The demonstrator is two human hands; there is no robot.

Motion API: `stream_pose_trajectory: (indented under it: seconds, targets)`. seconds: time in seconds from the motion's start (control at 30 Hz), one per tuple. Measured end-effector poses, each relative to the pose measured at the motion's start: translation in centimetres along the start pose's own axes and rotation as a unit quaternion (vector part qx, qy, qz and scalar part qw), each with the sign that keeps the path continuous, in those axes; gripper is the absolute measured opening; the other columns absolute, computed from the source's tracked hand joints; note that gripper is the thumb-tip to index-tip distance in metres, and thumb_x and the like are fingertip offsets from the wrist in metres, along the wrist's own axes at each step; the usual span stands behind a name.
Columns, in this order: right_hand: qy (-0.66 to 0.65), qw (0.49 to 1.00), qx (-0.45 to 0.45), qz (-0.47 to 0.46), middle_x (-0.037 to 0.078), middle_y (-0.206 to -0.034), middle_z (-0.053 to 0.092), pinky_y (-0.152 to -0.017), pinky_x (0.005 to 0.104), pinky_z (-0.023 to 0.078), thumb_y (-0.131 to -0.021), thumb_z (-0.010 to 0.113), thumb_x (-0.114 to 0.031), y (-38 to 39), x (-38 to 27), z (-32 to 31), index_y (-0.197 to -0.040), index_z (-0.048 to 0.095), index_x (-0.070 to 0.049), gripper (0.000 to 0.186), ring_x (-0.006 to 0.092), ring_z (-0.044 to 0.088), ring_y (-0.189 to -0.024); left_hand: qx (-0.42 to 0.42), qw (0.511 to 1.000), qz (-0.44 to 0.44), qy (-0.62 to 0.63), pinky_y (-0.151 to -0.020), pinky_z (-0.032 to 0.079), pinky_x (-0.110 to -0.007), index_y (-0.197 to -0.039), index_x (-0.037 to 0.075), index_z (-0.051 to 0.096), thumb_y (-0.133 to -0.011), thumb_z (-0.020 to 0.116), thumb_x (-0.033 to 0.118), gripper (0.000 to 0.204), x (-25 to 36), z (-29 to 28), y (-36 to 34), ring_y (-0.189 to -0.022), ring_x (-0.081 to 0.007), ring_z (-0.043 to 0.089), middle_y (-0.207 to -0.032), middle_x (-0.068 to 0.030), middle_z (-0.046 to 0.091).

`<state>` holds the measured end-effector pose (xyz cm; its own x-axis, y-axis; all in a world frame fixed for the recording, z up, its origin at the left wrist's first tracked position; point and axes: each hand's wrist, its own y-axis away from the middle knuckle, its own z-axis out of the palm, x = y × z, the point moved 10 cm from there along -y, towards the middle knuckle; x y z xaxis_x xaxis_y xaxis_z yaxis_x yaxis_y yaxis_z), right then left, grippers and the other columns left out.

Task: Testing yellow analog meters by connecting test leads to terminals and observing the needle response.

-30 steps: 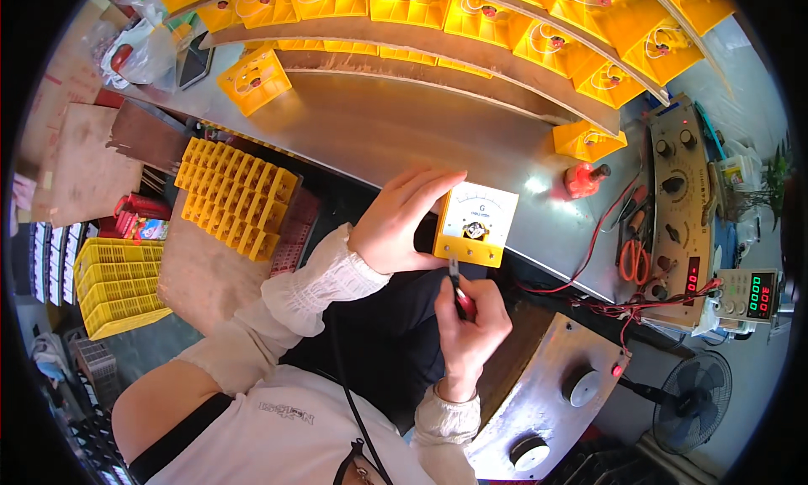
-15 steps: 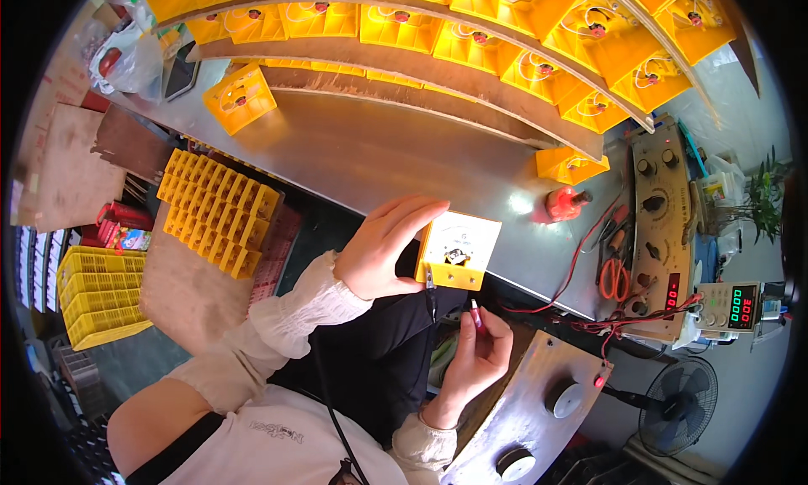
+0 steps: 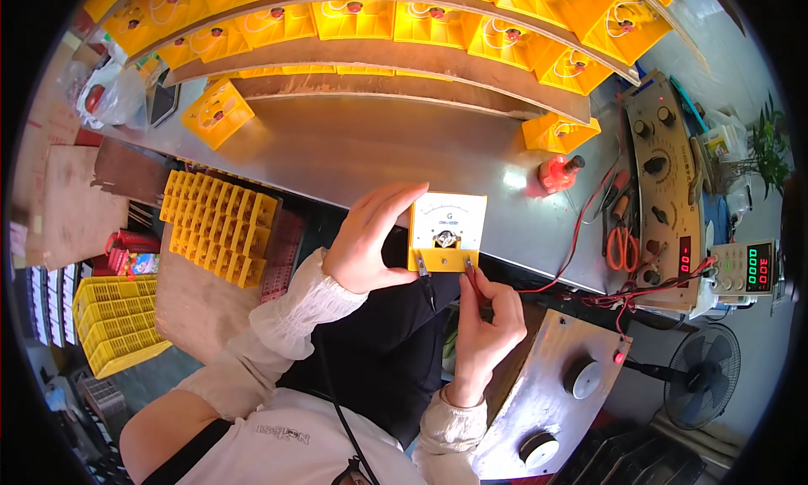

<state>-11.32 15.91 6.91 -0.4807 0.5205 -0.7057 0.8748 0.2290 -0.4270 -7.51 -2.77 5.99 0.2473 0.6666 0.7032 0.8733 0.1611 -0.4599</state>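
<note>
My left hand (image 3: 367, 241) grips a yellow-framed analog panel meter (image 3: 448, 224) by its left side, with the white dial facing up. A black-sleeved alligator clip (image 3: 427, 285) hangs from the terminal at the meter's lower left. Pinched between the thumb and fingers of my right hand (image 3: 488, 327) is a red alligator clip (image 3: 473, 276), its metal tip at the lower right terminal. Whether its jaws have closed on that terminal I cannot tell.
Yellow meter housings fill wooden shelves (image 3: 379, 74) over the metal bench (image 3: 337, 148). At the right are a red bottle (image 3: 560, 174), orange-handled scissors (image 3: 622, 247), a dial-covered instrument (image 3: 665, 190), a power supply (image 3: 741, 269) and a fan (image 3: 703, 375). Stacked yellow parts (image 3: 217, 228) stand left.
My right hand has brought the red clip up from below the meter to its lower right terminal. The meter is now held more level, its dial more readable. The whole view has shifted slightly.
</note>
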Motion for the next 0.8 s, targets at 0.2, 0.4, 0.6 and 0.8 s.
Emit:
stream_pose_trajectory:
  seconds: [0.2, 0.4, 0.6, 0.8]
  targets:
    - [-0.078, 0.992, 0.017, 0.093, 0.011, -0.084, 0.068, -0.062, 0.0268, 0.051, -0.077, 0.078, 0.004, 1.5, 2.8, 0.5, -0.091, 0.067, 0.003, 0.017, 0.0158, 0.063, -0.07, 0.003, 1.0, 0.007, -0.005, -0.101, 0.042, -0.044, -0.141, 0.005, 0.043, -0.048, 0.09, 0.009, 0.104, 0.1, 0.3, 0.0, -0.118, -0.0366, 0.053, -0.132, -0.0158, 0.054]
    - [-0.091, 0.989, -0.004, 0.113, 0.012, -0.096, 0.073, -0.078, 0.0242, 0.053, -0.082, 0.073, 0.005, 1.4, 2.8, 0.9, -0.103, 0.067, 0.005, 0.021, 0.0131, 0.068, -0.086, 0.004, 1.0, 0.008, -0.003, -0.102, 0.041, -0.044, -0.141, 0.006, 0.042, -0.049, 0.09, 0.01, 0.104, -0.2, 0.2, -0.4, -0.119, -0.0357, 0.053, -0.132, -0.0158, 0.053]
    - [-0.107, 0.993, 0.01, 0.042, 0.013, -0.107, 0.065, -0.08, 0.0277, 0.055, -0.081, 0.074, 0.006, 1.6, 0.5, 1.0, -0.103, 0.065, 0.005, 0.024, 0.0173, 0.067, -0.093, 0.01, 1.0, 0.018, -0.011, -0.103, 0.04, -0.045, -0.141, 0.005, 0.043, -0.049, 0.09, 0.011, 0.103, 0.0, -1.6, 0.4, -0.121, -0.0361, 0.052, -0.133, -0.0162, 0.053]
    - [-0.098, 0.991, -0.016, 0.095, 0.022, -0.128, 0.05, -0.084, 0.0374, 0.056, -0.07, 0.088, -0.017, 2.1, 1.7, 0.6, -0.133, 0.046, 0.003, 0.078, 0.0351, 0.057, -0.114, -0.019, 0.999, 0.03, -0.022, -0.101, 0.042, -0.046, -0.135, 0.001, 0.05, -0.057, 0.086, 0.013, 0.087, 2.1, 2.9, 0.9, -0.118, -0.0381, 0.052, -0.13, -0.0188, 0.054]
